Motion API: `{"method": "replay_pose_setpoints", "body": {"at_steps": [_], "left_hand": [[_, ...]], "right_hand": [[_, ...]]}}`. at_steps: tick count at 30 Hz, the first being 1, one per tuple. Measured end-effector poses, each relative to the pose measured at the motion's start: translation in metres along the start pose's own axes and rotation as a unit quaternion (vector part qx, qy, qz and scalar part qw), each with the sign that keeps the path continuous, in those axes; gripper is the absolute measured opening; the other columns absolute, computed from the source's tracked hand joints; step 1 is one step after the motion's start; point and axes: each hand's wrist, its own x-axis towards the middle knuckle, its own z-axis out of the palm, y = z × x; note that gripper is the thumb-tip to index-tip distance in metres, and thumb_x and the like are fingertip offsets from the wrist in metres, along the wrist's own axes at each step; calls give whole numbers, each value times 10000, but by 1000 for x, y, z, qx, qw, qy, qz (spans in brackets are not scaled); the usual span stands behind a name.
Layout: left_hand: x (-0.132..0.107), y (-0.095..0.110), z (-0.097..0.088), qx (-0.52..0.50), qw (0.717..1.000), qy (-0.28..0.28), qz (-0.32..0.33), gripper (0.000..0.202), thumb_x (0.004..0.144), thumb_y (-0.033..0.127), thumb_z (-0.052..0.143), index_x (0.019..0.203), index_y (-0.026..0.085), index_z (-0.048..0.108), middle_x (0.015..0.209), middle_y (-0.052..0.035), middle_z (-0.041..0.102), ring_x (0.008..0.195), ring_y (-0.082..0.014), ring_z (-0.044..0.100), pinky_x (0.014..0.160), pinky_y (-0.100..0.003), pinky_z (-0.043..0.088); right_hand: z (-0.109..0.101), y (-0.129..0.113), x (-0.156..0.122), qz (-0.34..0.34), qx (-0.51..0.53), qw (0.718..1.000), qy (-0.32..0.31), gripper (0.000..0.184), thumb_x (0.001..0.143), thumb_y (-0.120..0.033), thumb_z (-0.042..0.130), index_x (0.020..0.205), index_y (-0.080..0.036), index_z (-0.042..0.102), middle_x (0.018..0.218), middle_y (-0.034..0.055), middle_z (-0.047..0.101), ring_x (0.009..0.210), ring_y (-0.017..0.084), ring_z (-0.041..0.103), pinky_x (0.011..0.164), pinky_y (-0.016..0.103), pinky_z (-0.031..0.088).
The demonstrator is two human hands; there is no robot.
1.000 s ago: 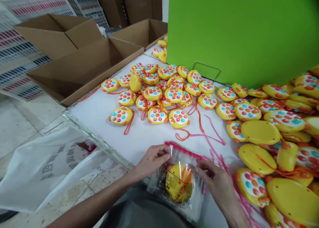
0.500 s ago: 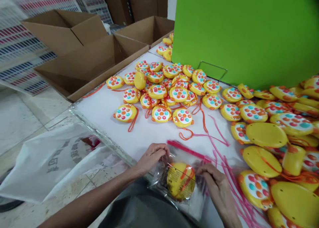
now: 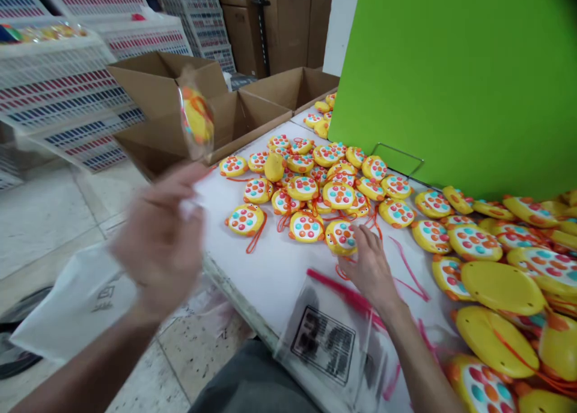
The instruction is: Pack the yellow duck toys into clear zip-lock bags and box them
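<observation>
My left hand (image 3: 164, 232), smeared by motion, is raised at the left near the cardboard box. Just above its fingers a yellow toy in a clear bag (image 3: 197, 118) is in the air; whether the fingers still touch it is unclear. My right hand (image 3: 372, 269) has its thumb and fingers at the edge of a yellow turtle-shaped toy (image 3: 341, 237) with coloured bumps, lying at the front of a pile. Below that hand, clear zip bags (image 3: 324, 347) with black print and a pink strip lie at the table edge.
Open cardboard boxes (image 3: 252, 121) stand along the table's left side. More yellow toys (image 3: 491, 263) crowd the right. A green board (image 3: 460, 82) rises at the back with a wire stand (image 3: 399, 151). Pink strips (image 3: 408, 266) lie on the table. White crates (image 3: 148, 40) are stacked behind.
My left hand has swung up and left from the bags, and the bagged toy is now over the box. My right hand has left the bag and moved forward to a loose toy.
</observation>
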Motion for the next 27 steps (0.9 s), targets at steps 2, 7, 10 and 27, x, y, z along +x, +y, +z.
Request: {"method": "replay_pose_setpoints", "body": {"at_steps": [2, 7, 10, 27], "left_hand": [[-48, 9, 25, -19, 954, -291, 69, 160, 864, 165, 480, 1019, 179, 520, 1215, -61, 547, 1186, -196, 465, 1010, -390, 394], [-152, 15, 83, -37, 846, -522, 97, 341, 790, 202, 580, 1120, 153, 509, 1304, -128, 478, 1271, -299, 350, 1031, -486, 338], [-145, 16, 88, -106, 869, -484, -7, 343, 841, 209, 511, 1177, 159, 466, 1257, -107, 512, 1198, -229, 437, 1016, -388, 375], [-182, 16, 105, 22, 844, -493, 209, 135, 898, 167, 435, 864, 138, 562, 886, -62, 561, 864, -202, 481, 765, -339, 394]], "right_hand": [[11, -4, 18, -1, 4, 1000, -23, 674, 621, -179, 620, 1275, -161, 459, 1387, 177, 368, 1218, 388, 368, 934, 571, 364], [4, 4, 18, 37, 62, 997, -25, 536, 618, -198, 609, 1150, -200, 543, 1282, 120, 495, 1093, 310, 517, 874, 443, 450], [-18, 9, -7, 90, 110, 990, -19, 409, 748, -327, 528, 1118, -153, 523, 935, 78, 654, 774, 203, 631, 670, 316, 519], [-26, -7, -97, 415, 597, 682, 76, 305, 706, -429, 677, 889, -192, 624, 839, -1, 639, 672, 125, 577, 521, 214, 474]]}}
